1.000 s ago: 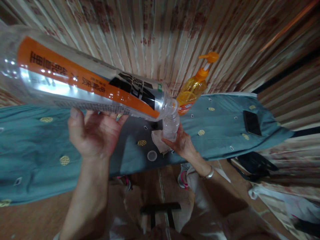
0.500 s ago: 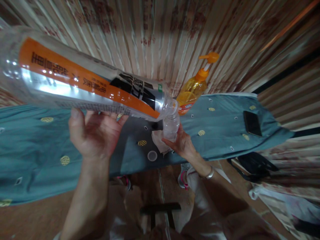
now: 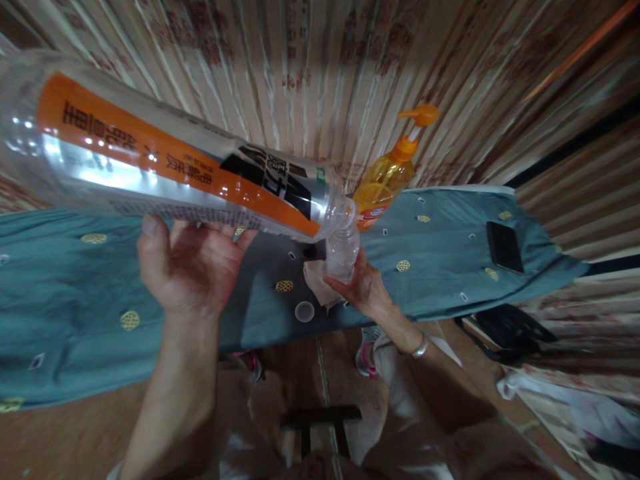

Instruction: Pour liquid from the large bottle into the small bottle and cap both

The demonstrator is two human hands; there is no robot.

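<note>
Head view, looking down over a teal cloth (image 3: 440, 253) dotted with small yellow and white motifs, spreading across the bench in front of a striped, patterned wall.

Lying tilted across the upper left, neck lower than base: big bottle (image 3: 165, 170), clear plastic, looking almost empty. Wearing a wrap label in orange, silver and black; dark characters running along the orange band, white ones on the black patch, fine print on the silver, all upside down and too blurred for reading. Mouth pointing down and right, meeting the top of a small bottle (image 3: 342, 253).

Supporting the big bottle from underneath: left hand (image 3: 193, 270), palm up, fingers curled loosely around its lower side, thumb out toward the left.

Gripping the small bottle low on its body: right hand (image 3: 364, 288), fingers wrapped round it, a bracelet showing at the wrist. Small bottle standing upright on the cloth, clear, uncapped.

Standing behind it: orange pump bottle (image 3: 385, 180), label unreadable.

Lying flat on the right: black phone (image 3: 504, 245).

Resting near the front edge: round clear cap (image 3: 304, 311).
</note>
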